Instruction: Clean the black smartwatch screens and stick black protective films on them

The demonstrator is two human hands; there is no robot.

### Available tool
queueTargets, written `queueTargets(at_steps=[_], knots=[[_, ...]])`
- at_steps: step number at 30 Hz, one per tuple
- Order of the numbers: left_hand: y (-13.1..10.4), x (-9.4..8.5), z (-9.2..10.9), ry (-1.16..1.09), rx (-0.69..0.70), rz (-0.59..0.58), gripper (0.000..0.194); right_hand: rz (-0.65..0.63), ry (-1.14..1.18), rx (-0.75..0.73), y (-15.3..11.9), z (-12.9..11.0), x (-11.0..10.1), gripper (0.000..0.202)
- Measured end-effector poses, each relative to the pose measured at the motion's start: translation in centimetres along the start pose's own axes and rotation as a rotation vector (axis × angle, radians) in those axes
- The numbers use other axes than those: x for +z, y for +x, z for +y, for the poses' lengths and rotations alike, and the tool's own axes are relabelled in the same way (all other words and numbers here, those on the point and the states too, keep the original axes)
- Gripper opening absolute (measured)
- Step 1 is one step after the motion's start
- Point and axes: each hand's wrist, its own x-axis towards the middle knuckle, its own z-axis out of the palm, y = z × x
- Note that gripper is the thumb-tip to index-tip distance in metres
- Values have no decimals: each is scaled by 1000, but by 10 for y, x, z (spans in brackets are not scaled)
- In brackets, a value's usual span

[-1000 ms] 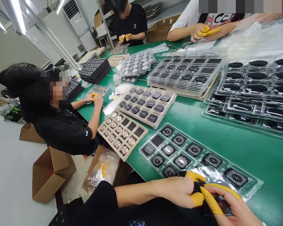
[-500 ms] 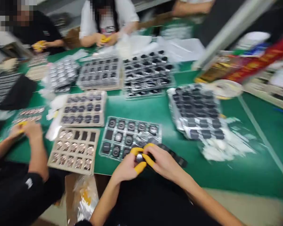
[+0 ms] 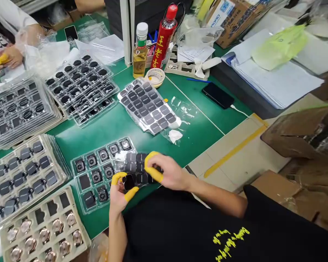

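In my left hand (image 3: 118,193), yellow finger cots on its fingertips, is a square black smartwatch body (image 3: 129,182), gripped at its edges with the dark face up. My right hand (image 3: 169,171), also in yellow finger cots, is curled with thumb and forefinger together over a sheet of dark square stickers (image 3: 131,166); what lies between the fingertips is too small to make out. That sheet overlaps the right side of a clear plastic tray (image 3: 83,209), whose pockets hold several square black watch bodies (image 3: 102,194).
Beige trays of rose-gold round watches (image 3: 45,235) and dark square pieces (image 3: 24,194) stand left. Behind are stacked clear trays (image 3: 78,82), another sticker sheet (image 3: 147,103), a tape roll (image 3: 155,77), bottle (image 3: 140,54), red bottle (image 3: 164,40) and phone (image 3: 218,95). A co-worker's hands (image 3: 5,60) show upper left.
The view has swung to the right, bringing the phone and cartons into sight. My hands have moved apart: the watch body stays in my left hand, while my right hand is now over the stickers.
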Motion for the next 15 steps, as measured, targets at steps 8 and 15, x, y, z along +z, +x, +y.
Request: queueTargets(at_steps=[8,15], knots=[[0,3,8,61,13,-2,71,241,-86,698,-3,89,-148,20],[-4,3,17,140,12,5,74,294,-345,840,17,151,-142,9]])
